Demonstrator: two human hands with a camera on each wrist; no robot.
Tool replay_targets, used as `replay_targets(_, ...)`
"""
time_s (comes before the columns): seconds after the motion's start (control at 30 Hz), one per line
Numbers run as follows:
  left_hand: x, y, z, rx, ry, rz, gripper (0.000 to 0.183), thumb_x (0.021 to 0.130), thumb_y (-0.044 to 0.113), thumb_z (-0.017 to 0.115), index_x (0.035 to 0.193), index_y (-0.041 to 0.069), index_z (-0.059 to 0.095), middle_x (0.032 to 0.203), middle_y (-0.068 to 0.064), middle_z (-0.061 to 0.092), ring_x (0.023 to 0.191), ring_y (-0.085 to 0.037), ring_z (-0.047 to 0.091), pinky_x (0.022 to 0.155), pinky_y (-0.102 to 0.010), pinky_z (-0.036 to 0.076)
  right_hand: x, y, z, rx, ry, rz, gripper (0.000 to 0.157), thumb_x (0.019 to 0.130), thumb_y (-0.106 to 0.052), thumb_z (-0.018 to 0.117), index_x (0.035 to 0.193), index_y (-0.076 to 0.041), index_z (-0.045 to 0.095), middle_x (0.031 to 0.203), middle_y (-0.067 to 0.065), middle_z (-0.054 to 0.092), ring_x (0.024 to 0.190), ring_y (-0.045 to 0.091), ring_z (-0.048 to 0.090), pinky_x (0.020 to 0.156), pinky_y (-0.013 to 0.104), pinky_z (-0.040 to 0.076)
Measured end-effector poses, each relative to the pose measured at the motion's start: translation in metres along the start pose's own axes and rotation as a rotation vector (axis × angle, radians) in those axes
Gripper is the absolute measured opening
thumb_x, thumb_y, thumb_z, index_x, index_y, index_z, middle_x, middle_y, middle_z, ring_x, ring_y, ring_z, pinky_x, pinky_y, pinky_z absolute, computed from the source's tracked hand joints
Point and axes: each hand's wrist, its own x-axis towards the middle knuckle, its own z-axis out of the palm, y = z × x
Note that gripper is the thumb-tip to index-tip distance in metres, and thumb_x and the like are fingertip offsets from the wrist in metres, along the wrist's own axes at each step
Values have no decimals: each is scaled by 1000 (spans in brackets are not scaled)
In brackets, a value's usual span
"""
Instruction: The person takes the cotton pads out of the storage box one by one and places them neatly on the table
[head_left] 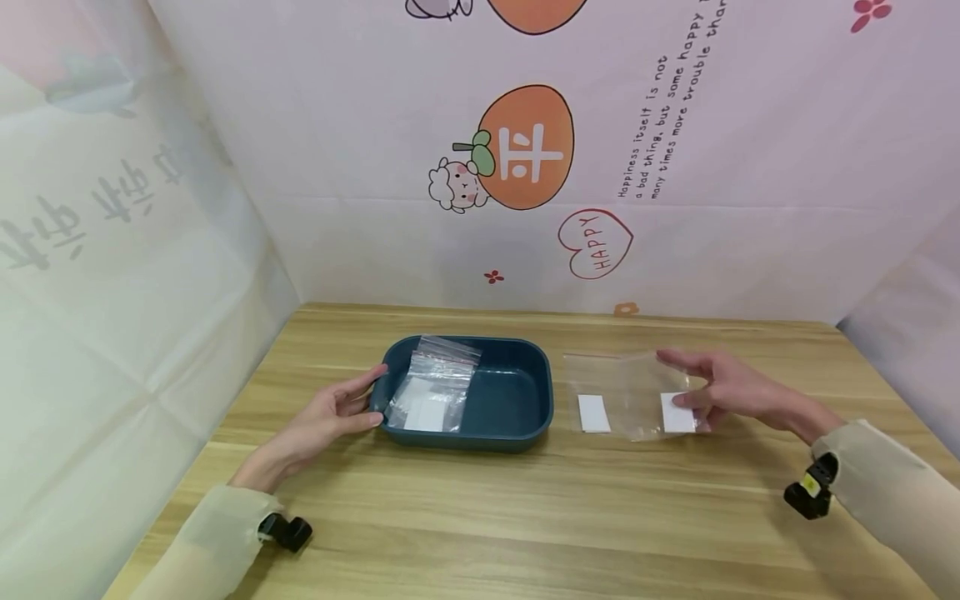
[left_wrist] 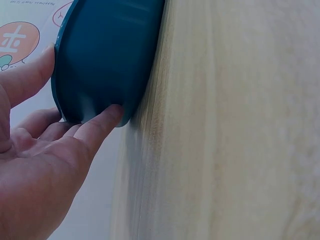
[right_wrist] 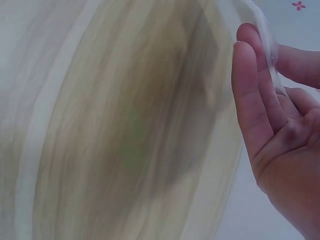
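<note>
My left hand (head_left: 333,417) grips the left end of a dark teal plastic box (head_left: 517,437), thumb at the near corner and fingers at the far one. In the left wrist view, fingertips (left_wrist: 116,111) press on the box's outer wall. Several clear zip-lock bags (head_left: 446,367) with white labels lie piled in the left half of the box. To its right, my right hand (head_left: 723,387) pinches a clear zip-lock bag (head_left: 645,392) by its right side, thumb on the white label (head_left: 677,414). Another white-labelled zip-lock bag (head_left: 592,375) lies beside it, overlapping it in this view.
The wooden table (head_left: 465,517) runs back to a printed cloth wall (head_left: 412,250). More cloth hangs at the left side (head_left: 150,333) and the right side. Each wrist wears a small black camera, one of them on the left sleeve (head_left: 217,533).
</note>
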Motion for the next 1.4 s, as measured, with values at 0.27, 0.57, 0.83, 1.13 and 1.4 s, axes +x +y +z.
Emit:
replay_targets(0.27, 0, 0, 0, -5, -6, 2, 79, 102, 10, 71, 167, 7, 27, 173, -17, 14, 152, -46, 24, 111, -32, 43, -1, 14, -6, -31, 6, 22, 93, 96, -10, 76, 167, -1, 17, 169, 31, 13, 66, 27, 62, 57, 42, 60)
replay_targets(0.57, 1, 0, 0, -15, -9, 6, 79, 101, 8, 71, 167, 6, 27, 174, -18, 12, 152, -47, 25, 109, -30, 44, 0, 19, -5, -104, 33, 9, 94, 95, -11, 78, 167, -1, 18, 144, 39, 50, 62, 26, 64, 54, 40, 58)
replay_targets(0.83, 1, 1, 0, -17, -14, 14, 79, 101, 8, 71, 167, 4, 26, 174, -18, 12, 152, -48, 23, 108, -27, 45, 3, 24, -3, -210, 58, 1, 95, 93, -13, 81, 166, 1, 20, 58, 7, 59, 52, 20, 58, 48, 34, 53)
replay_targets(1.13, 0, 1, 0, -5, -16, 6, 79, 102, 8, 70, 167, 4, 26, 174, -17, 12, 153, -47, 23, 109, -28, 43, 2, 29, -2, -329, 103, -36, 93, 88, -17, 86, 162, 2, 33, 144, 44, 48, 43, 20, 48, 43, 34, 48)
replay_targets(1.4, 1, 1, 0, -13, -20, 12, 79, 102, 8, 70, 167, 5, 26, 174, -17, 11, 153, -47, 22, 108, -27, 43, 3, 28, -1, -538, 157, -85, 89, 84, -30, 90, 154, 5, 48, 158, 47, 23, 136, 63, 40, 74, 41, 49)
